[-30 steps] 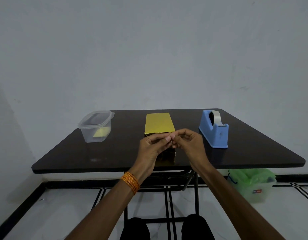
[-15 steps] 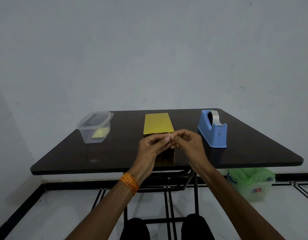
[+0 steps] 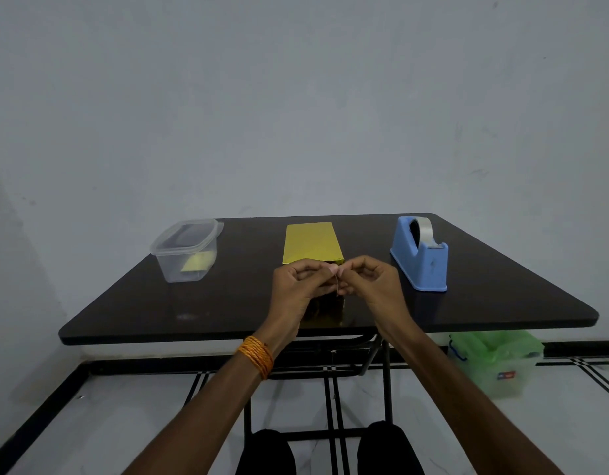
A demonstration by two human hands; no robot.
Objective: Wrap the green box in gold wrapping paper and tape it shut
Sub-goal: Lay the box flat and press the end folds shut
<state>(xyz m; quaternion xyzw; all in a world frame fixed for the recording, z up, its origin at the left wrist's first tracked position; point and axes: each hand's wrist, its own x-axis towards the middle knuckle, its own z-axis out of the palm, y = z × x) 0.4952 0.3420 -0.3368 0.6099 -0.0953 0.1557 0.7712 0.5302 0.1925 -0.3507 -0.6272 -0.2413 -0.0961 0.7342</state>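
The left hand (image 3: pixel 298 286) and right hand (image 3: pixel 375 282) meet at the fingertips, both pinching a thin strip (image 3: pixel 337 287), just before the gold-wrapped box (image 3: pixel 311 243). A blue tape dispenser (image 3: pixel 421 262) stands to the right.

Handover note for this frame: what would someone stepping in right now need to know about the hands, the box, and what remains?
Left hand: pinches a thin strip, likely tape.
Right hand: pinches the same strip from the other side, above the table's near edge.
Gold-wrapped box: lies mid-table, just behind the hands; no green shows.
Tape dispenser: to the right of the box.
Done: gold paper covers the box's top.
Left: stick the strip down. The near end is dark and partly hidden by the hands, so I cannot tell whether it is closed.
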